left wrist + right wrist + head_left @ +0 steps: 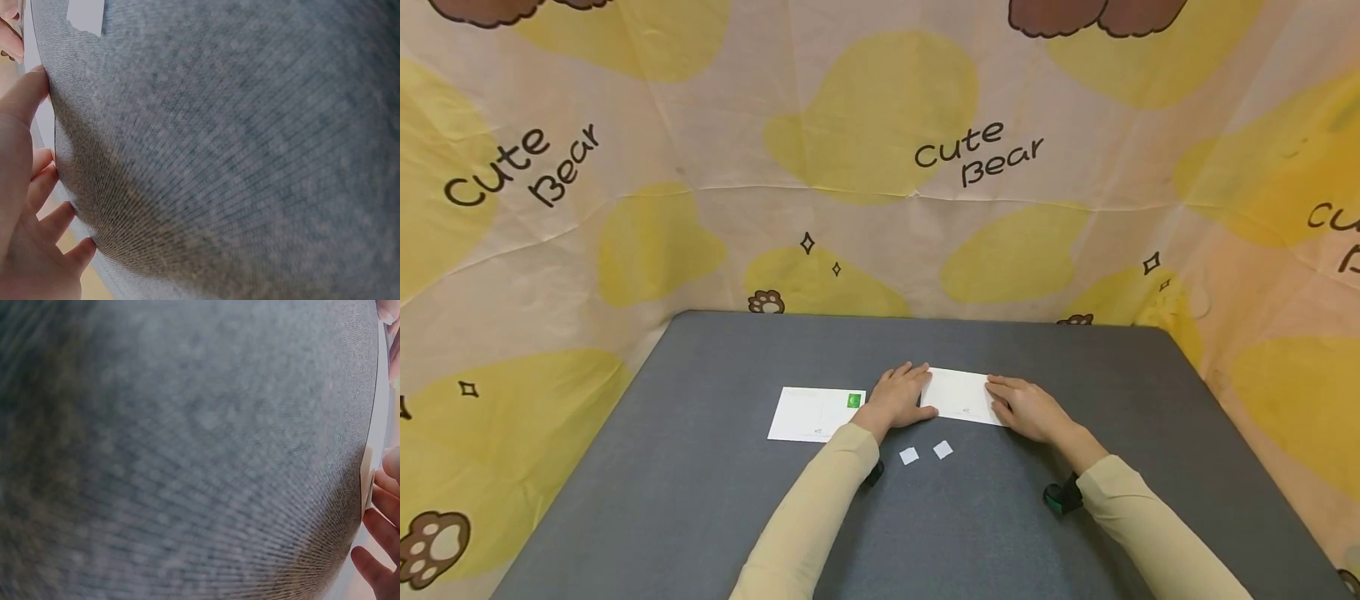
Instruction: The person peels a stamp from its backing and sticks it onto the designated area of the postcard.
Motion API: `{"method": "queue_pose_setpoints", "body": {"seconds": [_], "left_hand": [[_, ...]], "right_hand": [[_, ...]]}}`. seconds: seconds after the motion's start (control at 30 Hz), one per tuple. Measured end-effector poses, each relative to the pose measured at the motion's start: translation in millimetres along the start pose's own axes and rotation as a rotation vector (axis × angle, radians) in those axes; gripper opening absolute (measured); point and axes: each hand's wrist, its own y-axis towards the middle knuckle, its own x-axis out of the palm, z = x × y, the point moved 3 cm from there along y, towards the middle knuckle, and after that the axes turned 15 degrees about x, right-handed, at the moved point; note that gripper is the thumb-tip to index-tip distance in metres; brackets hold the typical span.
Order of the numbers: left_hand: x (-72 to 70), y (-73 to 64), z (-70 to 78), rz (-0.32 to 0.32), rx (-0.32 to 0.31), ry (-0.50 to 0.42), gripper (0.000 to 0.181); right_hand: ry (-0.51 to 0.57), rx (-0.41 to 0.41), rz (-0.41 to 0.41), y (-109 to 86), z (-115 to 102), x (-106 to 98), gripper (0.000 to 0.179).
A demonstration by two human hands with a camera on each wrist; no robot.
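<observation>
A blank white postcard lies on the grey table between the two hands. My left hand rests at its left edge, fingers extended and thumb near the lower left corner. At the right edge, my right hand touches the postcard with its fingertips. The right wrist view shows the right fingers spread beside the card's edge. In the left wrist view the left thumb and fingers are spread, their tips down at the table.
Left of the left hand lies a second white postcard with a green stamp in its upper right corner. Two small white paper squares, one left and one right, lie nearer me. A patterned cloth hangs behind the table.
</observation>
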Motion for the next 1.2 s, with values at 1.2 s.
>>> {"method": "queue_pose_setpoints", "body": {"seconds": [1.2], "left_hand": [[-0.3, 0.9, 0.0, -0.003, 0.001, 0.018, 0.070]], "right_hand": [[-0.040, -0.049, 0.024, -10.6, 10.0, -6.2, 0.037]]}}
